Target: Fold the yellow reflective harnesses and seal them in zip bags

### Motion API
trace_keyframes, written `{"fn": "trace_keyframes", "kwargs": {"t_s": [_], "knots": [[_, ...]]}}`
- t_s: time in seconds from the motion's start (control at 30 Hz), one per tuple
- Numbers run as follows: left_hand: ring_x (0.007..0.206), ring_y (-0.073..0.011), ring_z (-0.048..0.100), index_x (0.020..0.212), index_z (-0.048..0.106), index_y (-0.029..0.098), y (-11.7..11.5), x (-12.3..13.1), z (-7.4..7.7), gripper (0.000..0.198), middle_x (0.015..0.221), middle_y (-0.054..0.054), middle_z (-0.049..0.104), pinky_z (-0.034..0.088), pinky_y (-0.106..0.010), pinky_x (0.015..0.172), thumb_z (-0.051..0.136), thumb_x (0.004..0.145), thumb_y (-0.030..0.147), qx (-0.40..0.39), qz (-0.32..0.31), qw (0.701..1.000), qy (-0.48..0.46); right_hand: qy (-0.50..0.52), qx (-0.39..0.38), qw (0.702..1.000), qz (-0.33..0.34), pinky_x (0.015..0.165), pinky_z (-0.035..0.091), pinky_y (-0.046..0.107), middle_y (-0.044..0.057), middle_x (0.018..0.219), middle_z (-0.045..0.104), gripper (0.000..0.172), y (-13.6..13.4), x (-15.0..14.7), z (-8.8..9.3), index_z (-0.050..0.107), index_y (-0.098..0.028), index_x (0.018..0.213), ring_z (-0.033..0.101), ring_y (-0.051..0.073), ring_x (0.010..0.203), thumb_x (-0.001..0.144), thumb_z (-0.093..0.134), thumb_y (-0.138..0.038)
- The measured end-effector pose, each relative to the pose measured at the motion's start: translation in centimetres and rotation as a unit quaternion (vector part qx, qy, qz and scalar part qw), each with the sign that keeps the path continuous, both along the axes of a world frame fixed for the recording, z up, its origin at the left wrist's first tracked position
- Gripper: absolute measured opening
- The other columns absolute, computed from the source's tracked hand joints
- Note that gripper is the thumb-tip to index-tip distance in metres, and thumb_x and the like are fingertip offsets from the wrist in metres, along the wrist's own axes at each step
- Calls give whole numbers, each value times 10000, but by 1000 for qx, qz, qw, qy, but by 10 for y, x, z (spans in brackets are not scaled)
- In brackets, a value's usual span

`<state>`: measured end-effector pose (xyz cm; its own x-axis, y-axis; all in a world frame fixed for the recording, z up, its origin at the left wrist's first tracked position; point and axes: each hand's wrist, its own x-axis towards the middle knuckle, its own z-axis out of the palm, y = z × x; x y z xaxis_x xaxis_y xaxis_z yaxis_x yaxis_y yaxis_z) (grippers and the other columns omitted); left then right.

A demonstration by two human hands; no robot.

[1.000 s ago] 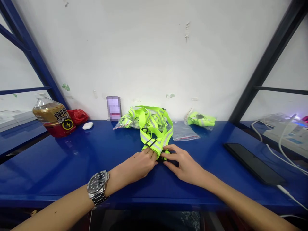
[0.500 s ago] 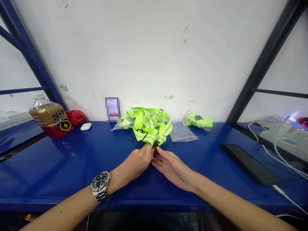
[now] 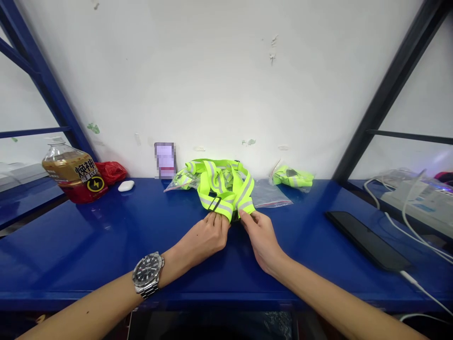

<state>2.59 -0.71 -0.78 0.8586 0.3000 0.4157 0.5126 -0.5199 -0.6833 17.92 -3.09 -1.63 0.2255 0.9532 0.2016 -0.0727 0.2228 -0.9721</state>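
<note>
A neon-yellow reflective strap [image 3: 244,190] with silver stripes lies in loops at the middle of the blue desk. My left hand [image 3: 208,234], with a metal watch on its wrist, is closed on the strap's near left part, just below a black slide buckle [image 3: 214,204]. The near right part is pinched between the thumb and fingers of my right hand [image 3: 262,241]. Between the hands a dark piece, partly hidden, shows at the strap ends. A clear zip bag [image 3: 271,194] lies flat behind my right hand.
Another bagged yellow strap [image 3: 293,178] sits at the wall. On the left stand a drink bottle [image 3: 76,172], a red plastic bag [image 3: 112,173] and a white case [image 3: 126,186]. A phone [image 3: 165,160] leans on the wall. A black phone [image 3: 368,241] with a white cable lies right.
My right hand has moved right and up, from beside my left hand's fingertips onto the strap's right part. The hands are farther apart, and the strap's near ends have shifted slightly.
</note>
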Motion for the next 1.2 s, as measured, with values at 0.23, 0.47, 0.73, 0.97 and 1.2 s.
{"fn": "trace_keyframes", "kwargs": {"t_s": [0.23, 0.47, 0.73, 0.97, 1.2], "knots": [[714, -243, 605, 1022, 600, 27, -4, 2, -1, 309, 827, -162, 641, 436, -342, 594, 315, 909, 58, -41, -5, 995, 89, -449, 86, 889, -31, 534, 330, 259, -10, 588, 534, 246, -9, 30, 2, 491, -190, 638, 478, 130, 522, 874, 492, -261], [676, -229, 603, 921, 600, 76, 1, 4, 0, 215, 797, -118, 635, 423, -340, 554, 390, 884, 51, -92, -57, 990, 91, -580, 285, 762, 36, 966, 455, 434, 169, 1029, 641, 209, -14, 25, -2, 599, -120, 973, 572, 284, 1086, 839, 439, -110], [754, -246, 622, 918, 536, 152, -1, -8, 9, 141, 869, -101, 638, 474, -327, 596, 490, 811, 71, -323, 6, 944, 65, -675, 340, 643, 123, 1083, 373, 478, 229, 1088, 644, 340, -5, 29, 8, 642, -18, 1068, 550, 330, 1129, 852, 475, -220], [813, -202, 613, 968, 510, 176, 9, -15, 6, 236, 932, -53, 636, 452, -272, 662, 414, 839, 4, -398, 0, 916, -49, -729, 311, 592, 150, 980, 427, 406, 155, 919, 685, 272, 3, 31, 21, 693, -85, 953, 600, 263, 936, 878, 464, -211], [722, -183, 622, 861, 548, 165, 0, -19, 7, 148, 809, -56, 648, 456, -258, 602, 448, 891, 61, -301, -30, 953, -30, -758, 283, 563, 168, 902, 438, 386, 139, 857, 688, 272, 2, 30, 26, 699, -94, 879, 610, 247, 845, 871, 464, -231]]}}
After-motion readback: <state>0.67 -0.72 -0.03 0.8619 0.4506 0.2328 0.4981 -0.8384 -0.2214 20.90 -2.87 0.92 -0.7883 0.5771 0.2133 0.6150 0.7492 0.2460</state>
